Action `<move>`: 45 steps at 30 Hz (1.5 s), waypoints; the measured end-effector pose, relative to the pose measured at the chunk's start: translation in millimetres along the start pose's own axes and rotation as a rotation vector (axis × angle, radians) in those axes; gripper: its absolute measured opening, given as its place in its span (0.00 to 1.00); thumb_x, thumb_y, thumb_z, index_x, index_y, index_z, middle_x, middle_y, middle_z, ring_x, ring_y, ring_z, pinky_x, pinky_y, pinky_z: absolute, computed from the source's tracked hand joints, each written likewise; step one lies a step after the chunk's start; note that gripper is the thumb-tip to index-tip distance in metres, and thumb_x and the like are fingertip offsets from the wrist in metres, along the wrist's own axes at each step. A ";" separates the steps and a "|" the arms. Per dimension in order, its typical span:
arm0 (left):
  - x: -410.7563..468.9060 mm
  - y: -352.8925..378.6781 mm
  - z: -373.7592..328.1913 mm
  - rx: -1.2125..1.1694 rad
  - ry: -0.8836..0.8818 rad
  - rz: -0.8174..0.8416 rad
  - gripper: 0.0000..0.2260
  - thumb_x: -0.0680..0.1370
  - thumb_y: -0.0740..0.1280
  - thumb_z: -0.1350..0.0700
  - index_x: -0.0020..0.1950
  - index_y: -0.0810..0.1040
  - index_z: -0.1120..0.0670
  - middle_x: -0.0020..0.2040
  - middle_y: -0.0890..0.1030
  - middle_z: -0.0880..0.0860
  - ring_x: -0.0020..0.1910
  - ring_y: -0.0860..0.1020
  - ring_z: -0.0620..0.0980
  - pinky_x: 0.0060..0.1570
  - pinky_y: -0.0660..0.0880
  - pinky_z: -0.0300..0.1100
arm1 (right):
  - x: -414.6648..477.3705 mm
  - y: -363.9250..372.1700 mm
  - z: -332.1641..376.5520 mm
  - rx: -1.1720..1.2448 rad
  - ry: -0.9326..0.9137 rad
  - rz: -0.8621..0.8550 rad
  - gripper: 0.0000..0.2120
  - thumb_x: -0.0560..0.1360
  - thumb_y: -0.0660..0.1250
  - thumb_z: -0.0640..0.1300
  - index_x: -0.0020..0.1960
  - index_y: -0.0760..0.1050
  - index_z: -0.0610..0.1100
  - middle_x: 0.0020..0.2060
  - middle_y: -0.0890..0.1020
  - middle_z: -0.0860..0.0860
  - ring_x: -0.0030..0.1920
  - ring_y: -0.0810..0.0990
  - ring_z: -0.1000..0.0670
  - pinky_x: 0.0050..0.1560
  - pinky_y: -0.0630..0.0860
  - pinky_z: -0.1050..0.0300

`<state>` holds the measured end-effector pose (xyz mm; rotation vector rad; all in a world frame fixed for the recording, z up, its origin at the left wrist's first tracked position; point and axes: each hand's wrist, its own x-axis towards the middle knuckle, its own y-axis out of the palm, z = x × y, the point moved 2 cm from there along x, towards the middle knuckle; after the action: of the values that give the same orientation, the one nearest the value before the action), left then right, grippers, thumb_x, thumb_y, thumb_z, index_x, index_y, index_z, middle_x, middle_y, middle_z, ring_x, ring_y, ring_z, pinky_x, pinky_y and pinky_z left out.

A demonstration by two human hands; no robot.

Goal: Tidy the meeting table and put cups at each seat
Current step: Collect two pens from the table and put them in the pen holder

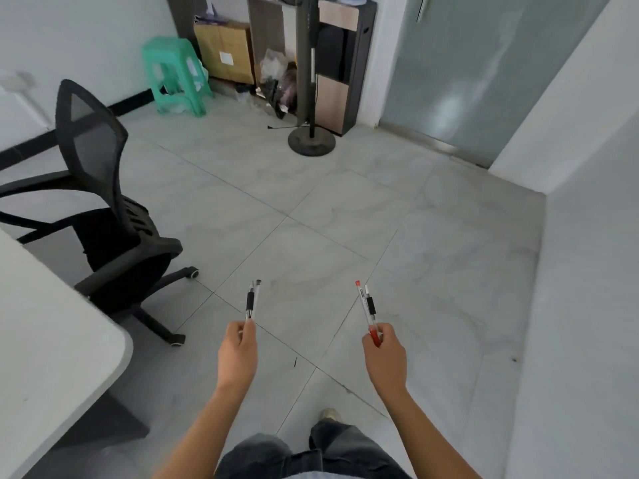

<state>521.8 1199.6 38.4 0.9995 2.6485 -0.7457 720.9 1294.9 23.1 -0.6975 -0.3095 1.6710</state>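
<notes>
My left hand (238, 354) pinches two clear pens with black grips (251, 299), their tips pointing away from me over the floor. My right hand (385, 356) pinches two more pens (366, 307), one with a red cap and red end, the other with a black grip. Both hands are held out in front of me above the tiled floor. The white meeting table (52, 340) shows only as a rounded corner at the lower left. No cups are in view.
A black mesh office chair (103, 209) on castors stands by the table corner. Further back are stacked green plastic stools (174, 74), cardboard boxes (224, 51), a fan stand with a round base (312, 141), a wooden cabinet (340, 63) and a frosted glass door (484, 70).
</notes>
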 end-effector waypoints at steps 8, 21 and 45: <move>37.2 35.6 -32.6 0.014 -0.091 -0.075 0.09 0.79 0.58 0.55 0.40 0.72 0.56 0.28 0.66 0.52 0.29 0.63 0.50 0.33 0.61 0.44 | 93.2 14.5 25.1 -0.042 -0.013 0.218 0.05 0.76 0.59 0.42 0.41 0.68 0.45 0.26 0.68 0.52 0.25 0.65 0.54 0.27 0.62 0.63; 260.3 21.5 -114.8 -0.118 -0.158 -0.338 0.09 0.78 0.58 0.54 0.47 0.72 0.59 0.33 0.71 0.53 0.32 0.68 0.51 0.33 0.65 0.44 | 281.6 103.1 166.7 -0.168 -0.192 0.360 0.05 0.76 0.59 0.42 0.42 0.67 0.45 0.26 0.69 0.52 0.26 0.66 0.54 0.28 0.62 0.61; 589.1 126.5 -313.0 -0.103 -0.168 -0.312 0.10 0.79 0.57 0.52 0.38 0.68 0.51 0.33 0.69 0.55 0.30 0.65 0.50 0.29 0.61 0.43 | 654.2 201.2 376.9 -0.181 -0.263 0.428 0.03 0.76 0.59 0.42 0.44 0.68 0.44 0.26 0.69 0.53 0.25 0.66 0.55 0.27 0.62 0.62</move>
<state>159.7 1774.0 41.0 0.4789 2.6914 -0.7086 282.0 1941.2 26.1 -0.7119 -0.5313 2.1698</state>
